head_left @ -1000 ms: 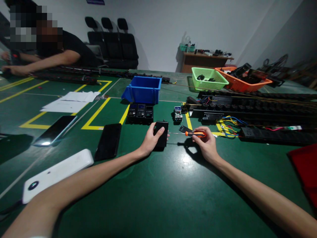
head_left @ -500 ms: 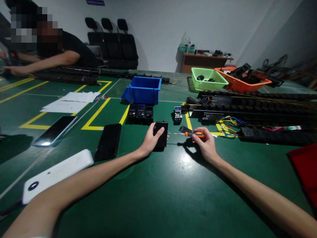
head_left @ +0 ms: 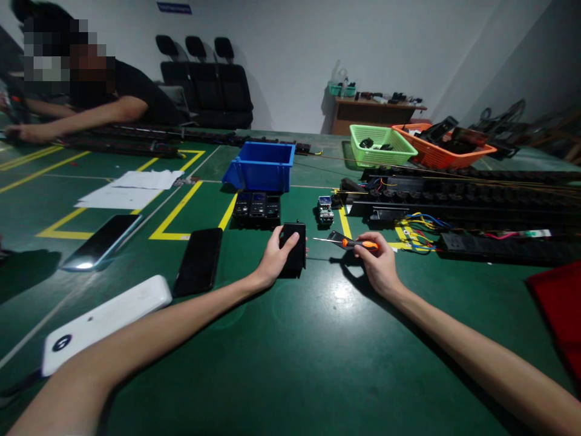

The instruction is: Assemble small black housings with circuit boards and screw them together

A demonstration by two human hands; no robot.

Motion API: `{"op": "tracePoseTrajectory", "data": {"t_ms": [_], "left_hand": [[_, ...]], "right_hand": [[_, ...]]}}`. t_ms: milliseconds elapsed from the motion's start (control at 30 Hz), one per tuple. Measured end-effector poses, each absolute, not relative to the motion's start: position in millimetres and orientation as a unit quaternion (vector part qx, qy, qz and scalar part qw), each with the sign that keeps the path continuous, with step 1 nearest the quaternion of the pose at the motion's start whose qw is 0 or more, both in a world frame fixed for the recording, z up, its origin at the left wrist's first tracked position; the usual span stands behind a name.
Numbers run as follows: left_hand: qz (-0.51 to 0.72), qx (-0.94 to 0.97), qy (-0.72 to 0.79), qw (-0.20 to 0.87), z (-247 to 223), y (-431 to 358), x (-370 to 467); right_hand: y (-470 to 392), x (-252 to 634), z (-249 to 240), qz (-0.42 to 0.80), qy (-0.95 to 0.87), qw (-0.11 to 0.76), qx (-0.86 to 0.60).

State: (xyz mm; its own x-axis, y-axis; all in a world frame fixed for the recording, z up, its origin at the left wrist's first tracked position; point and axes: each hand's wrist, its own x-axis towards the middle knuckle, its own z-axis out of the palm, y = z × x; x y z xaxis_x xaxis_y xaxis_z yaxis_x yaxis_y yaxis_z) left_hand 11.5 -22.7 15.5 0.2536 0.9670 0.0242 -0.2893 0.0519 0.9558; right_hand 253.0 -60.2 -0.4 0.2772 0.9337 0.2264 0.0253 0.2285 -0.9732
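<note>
My left hand (head_left: 275, 257) grips a black rectangular housing (head_left: 295, 251), thumb across its top face and fingertips showing at its right side. In my right hand (head_left: 379, 263) is a screwdriver (head_left: 361, 244) with an orange and black handle, its thin shaft pointing left. The tip lies a short gap away from the housing. Under the shaft, a small flat black piece (head_left: 334, 237) rests on the green table. Beyond it stands a small circuit-board module (head_left: 325, 210). Several black modules (head_left: 256, 209) sit together behind my left hand.
A blue bin (head_left: 263, 166), a green basket (head_left: 381, 148) and an orange basket (head_left: 442, 154) stand farther back. Long black rails with wires (head_left: 431, 200) fill the right side. Phones (head_left: 198, 260) and a white device (head_left: 106, 315) lie left. A co-worker (head_left: 136, 91) leans over the table at far left.
The screwdriver has drawn back slightly to the right, its tip now apart from the housing and tilted a little upward. My left hand keeps hold of the housing, almost unmoved.
</note>
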Motion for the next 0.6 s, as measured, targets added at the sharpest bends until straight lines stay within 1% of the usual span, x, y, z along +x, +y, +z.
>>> {"op": "tracePoseTrajectory", "data": {"t_ms": [200,333,467,600], "left_hand": [[0.509,0.443,0.351,0.650,16,-21,10],[0.519,0.424,0.358,0.650,26,-23,9],[0.548,0.446,0.370,0.603,44,-18,3],[0.576,0.489,0.384,0.530,64,8,-29]], "right_hand": [[-59,253,1,0.359,-0.476,0.627,-0.502],[-60,252,4,0.351,-0.480,0.623,-0.508],[-61,252,5,0.350,-0.481,0.626,-0.505],[-61,253,4,0.349,-0.481,0.626,-0.505]]}}
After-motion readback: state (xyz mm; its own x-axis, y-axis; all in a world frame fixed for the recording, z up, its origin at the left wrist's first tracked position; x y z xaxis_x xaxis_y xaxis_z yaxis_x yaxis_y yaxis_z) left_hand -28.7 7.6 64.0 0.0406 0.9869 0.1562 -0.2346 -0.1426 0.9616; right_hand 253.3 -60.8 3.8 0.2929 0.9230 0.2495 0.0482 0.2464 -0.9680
